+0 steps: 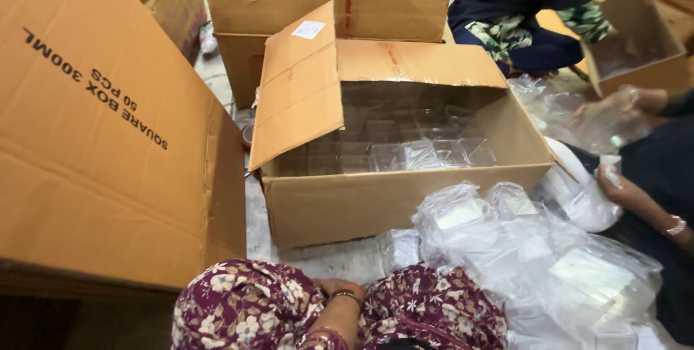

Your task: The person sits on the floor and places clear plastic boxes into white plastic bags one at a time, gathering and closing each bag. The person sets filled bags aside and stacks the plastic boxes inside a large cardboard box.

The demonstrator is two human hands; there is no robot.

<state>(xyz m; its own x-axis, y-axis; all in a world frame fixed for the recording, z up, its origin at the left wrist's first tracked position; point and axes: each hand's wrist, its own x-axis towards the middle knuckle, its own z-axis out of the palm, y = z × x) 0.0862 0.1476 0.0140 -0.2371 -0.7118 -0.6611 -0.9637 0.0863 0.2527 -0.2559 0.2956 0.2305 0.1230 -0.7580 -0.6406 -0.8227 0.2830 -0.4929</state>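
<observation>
Cardboard box (405, 202) of clear containers (419, 153), plastic bags (535, 263) beside.

One forearm (345, 314), bangle at the wrist, lies between the knees; its hand is hidden.

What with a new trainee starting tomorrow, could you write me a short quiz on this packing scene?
1. True or false: the middle cardboard box is taped shut.
2. What is inside that box? A) clear plastic containers B) red cans C) folded towels
3. Fill in: in the picture, the clear bags of containers lie in front of the box, towards its ____ side.

Key: 1 false, its flaps stand open. 2 A. 3 right.
</observation>
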